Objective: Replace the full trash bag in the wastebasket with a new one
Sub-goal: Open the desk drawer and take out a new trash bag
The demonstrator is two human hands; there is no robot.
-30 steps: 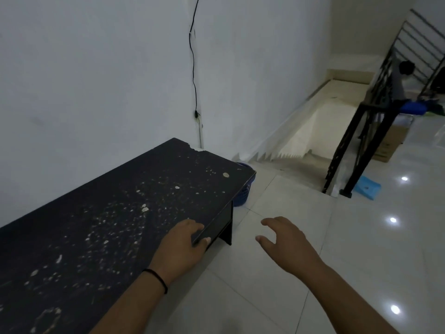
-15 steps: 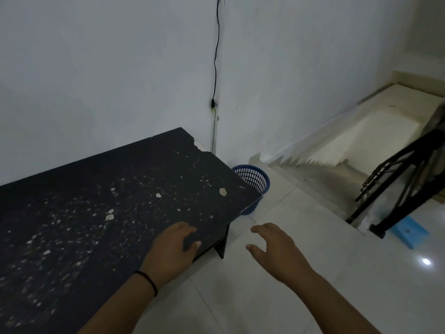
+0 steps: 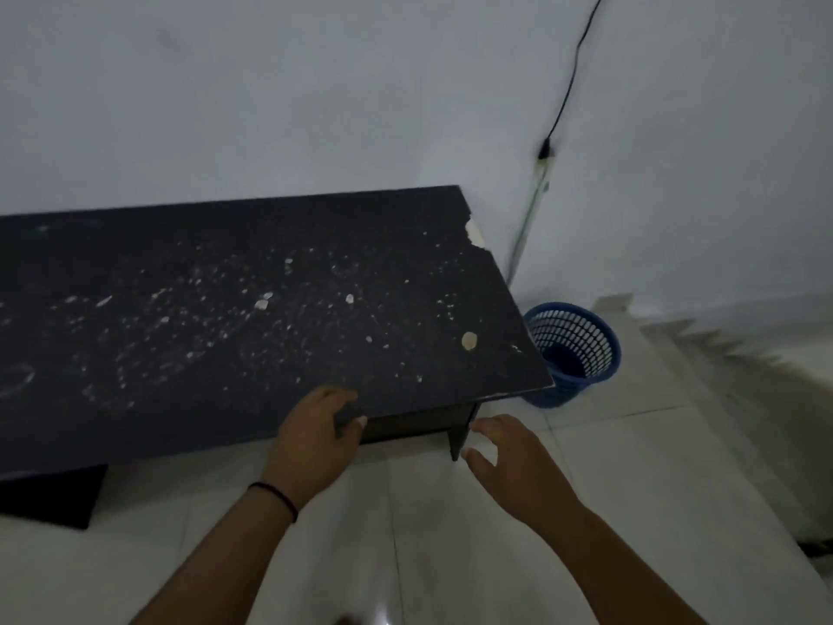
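A blue perforated plastic wastebasket stands on the floor by the wall, just past the right end of a black table. Its inside looks dark and I see no bag in it. My left hand grips the table's front edge, thumb under, fingers on top. My right hand hovers open above the floor near the table's right leg, below and left of the wastebasket, holding nothing.
The black tabletop is speckled with white flecks and chipped at its far right corner. A black cable runs down the white wall to a plug. Stairs drop away at the right. The floor is pale glossy tile.
The view has swung left and downward, so the railing has left the frame and the wastebasket shows fully. My left hand stays on the table edge; my right hand remains open near the table leg.
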